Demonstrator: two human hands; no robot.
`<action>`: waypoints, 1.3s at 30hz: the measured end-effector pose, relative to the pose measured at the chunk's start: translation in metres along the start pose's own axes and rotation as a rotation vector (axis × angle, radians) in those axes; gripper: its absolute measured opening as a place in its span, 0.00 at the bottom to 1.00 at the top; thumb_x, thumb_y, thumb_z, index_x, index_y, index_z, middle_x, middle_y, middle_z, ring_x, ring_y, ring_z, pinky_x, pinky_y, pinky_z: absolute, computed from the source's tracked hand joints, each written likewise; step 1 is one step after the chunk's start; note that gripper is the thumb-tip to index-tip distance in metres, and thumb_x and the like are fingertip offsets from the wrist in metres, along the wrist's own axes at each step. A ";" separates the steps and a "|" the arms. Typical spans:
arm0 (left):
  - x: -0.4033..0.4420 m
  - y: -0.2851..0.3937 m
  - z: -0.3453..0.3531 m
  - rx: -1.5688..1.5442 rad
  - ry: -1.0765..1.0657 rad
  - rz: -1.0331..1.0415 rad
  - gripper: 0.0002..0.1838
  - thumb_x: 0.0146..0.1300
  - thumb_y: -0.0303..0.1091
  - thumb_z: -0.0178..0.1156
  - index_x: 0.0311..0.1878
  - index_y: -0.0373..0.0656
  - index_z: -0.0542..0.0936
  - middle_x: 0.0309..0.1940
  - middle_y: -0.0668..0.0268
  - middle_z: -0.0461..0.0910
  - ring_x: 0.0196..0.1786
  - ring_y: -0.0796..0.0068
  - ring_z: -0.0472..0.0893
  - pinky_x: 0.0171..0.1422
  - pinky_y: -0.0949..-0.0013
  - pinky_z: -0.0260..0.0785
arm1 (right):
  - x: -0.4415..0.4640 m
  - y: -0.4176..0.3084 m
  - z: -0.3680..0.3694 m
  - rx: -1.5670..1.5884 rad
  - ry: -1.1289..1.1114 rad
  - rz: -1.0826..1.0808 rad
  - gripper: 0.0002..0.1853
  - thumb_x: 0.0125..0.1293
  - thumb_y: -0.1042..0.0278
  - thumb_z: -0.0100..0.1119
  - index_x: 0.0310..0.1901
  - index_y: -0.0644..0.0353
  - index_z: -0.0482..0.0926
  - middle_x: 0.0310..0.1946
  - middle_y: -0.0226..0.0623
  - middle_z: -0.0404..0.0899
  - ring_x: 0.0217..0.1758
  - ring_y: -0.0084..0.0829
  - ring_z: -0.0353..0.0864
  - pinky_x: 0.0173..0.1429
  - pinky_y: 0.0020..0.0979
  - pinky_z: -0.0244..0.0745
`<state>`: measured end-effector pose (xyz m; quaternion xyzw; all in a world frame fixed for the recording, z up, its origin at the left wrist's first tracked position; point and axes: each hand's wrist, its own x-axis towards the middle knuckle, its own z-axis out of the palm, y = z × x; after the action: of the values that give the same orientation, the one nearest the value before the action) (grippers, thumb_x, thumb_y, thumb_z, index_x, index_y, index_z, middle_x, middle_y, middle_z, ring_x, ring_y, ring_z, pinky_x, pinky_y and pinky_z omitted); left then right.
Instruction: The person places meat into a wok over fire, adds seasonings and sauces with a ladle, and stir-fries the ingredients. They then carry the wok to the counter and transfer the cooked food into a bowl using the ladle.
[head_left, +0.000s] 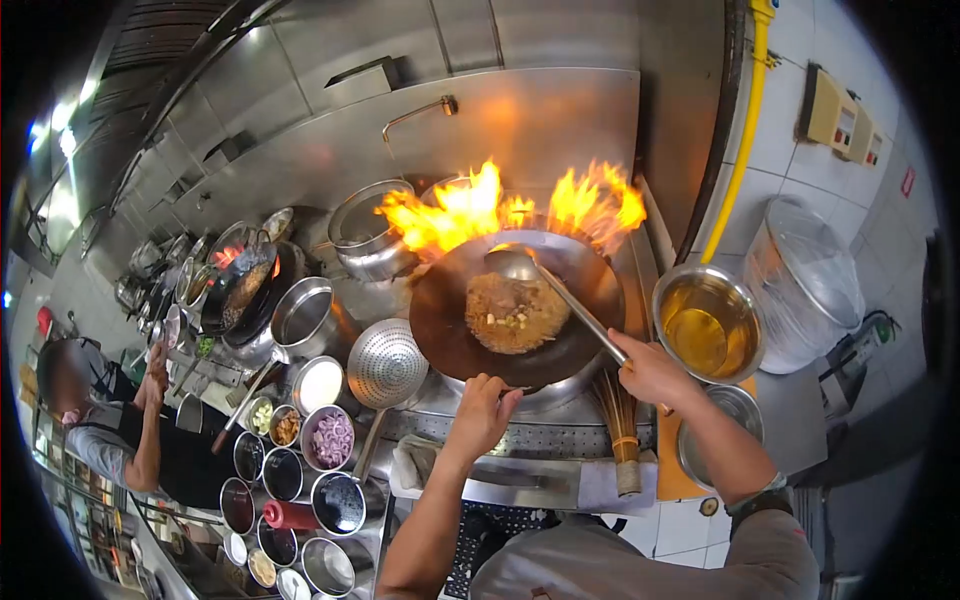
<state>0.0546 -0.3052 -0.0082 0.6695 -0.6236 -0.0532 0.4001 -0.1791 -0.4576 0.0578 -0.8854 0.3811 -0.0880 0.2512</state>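
Observation:
A large wok sits on the burner in front of me, with flames rising along its far edge. In it lies a brown mass of food with a few pale bits on top; its exact kind is hard to tell. My left hand is closed on the wok's near edge. My right hand grips the handle of a metal ladle, whose bowl rests over the far side of the food.
To the left are a perforated strainer, chopped purple onion and several sauce pots. A bowl of yellow oil and a bamboo wok brush are on the right. A co-worker stands far left beside another wok.

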 end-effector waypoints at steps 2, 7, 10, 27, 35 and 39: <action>-0.001 0.003 -0.002 -0.022 -0.013 0.004 0.08 0.60 0.32 0.63 0.34 0.38 0.75 0.31 0.55 0.71 0.37 0.52 0.70 0.42 0.56 0.64 | 0.007 -0.009 -0.013 0.069 -0.148 0.182 0.34 0.56 0.75 0.46 0.69 0.56 0.62 0.43 0.58 0.79 0.47 0.55 0.78 0.54 0.46 0.72; -0.003 -0.008 0.007 0.007 0.034 0.013 0.09 0.62 0.33 0.61 0.33 0.38 0.74 0.29 0.55 0.70 0.36 0.52 0.70 0.41 0.57 0.63 | 0.006 0.025 -0.007 -0.145 -0.118 -0.181 0.33 0.57 0.77 0.46 0.68 0.51 0.64 0.44 0.55 0.78 0.48 0.53 0.78 0.54 0.47 0.72; -0.002 -0.002 0.004 -0.019 0.042 0.005 0.09 0.59 0.32 0.64 0.32 0.38 0.75 0.30 0.54 0.71 0.37 0.51 0.71 0.41 0.55 0.64 | -0.025 0.028 -0.023 -0.193 -0.179 -0.231 0.34 0.56 0.77 0.47 0.67 0.46 0.66 0.43 0.50 0.79 0.47 0.51 0.78 0.52 0.46 0.73; -0.109 0.035 -0.091 -0.161 -0.014 -0.185 0.23 0.56 0.28 0.67 0.56 0.38 0.75 0.54 0.52 0.74 0.56 0.51 0.75 0.60 0.59 0.68 | -0.111 0.012 -0.079 -0.148 -0.067 0.027 0.33 0.51 0.75 0.55 0.63 0.47 0.72 0.39 0.49 0.81 0.41 0.49 0.80 0.48 0.45 0.74; -0.104 0.034 -0.092 -0.266 -0.067 -0.023 0.20 0.57 0.29 0.66 0.54 0.38 0.77 0.51 0.52 0.76 0.55 0.52 0.76 0.58 0.60 0.69 | -0.038 -0.005 0.031 0.029 0.180 0.178 0.30 0.54 0.72 0.53 0.63 0.52 0.71 0.42 0.53 0.80 0.45 0.52 0.80 0.53 0.39 0.73; -0.106 0.019 -0.077 -0.299 -0.048 0.033 0.20 0.58 0.32 0.65 0.53 0.39 0.76 0.52 0.53 0.76 0.55 0.51 0.76 0.59 0.59 0.69 | -0.025 -0.051 0.029 0.371 0.021 0.317 0.27 0.56 0.75 0.51 0.61 0.56 0.74 0.25 0.33 0.78 0.20 0.25 0.73 0.26 0.30 0.69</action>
<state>0.0600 -0.1739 0.0095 0.5907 -0.6291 -0.1548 0.4810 -0.1541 -0.3991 0.0602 -0.7523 0.4952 -0.1251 0.4161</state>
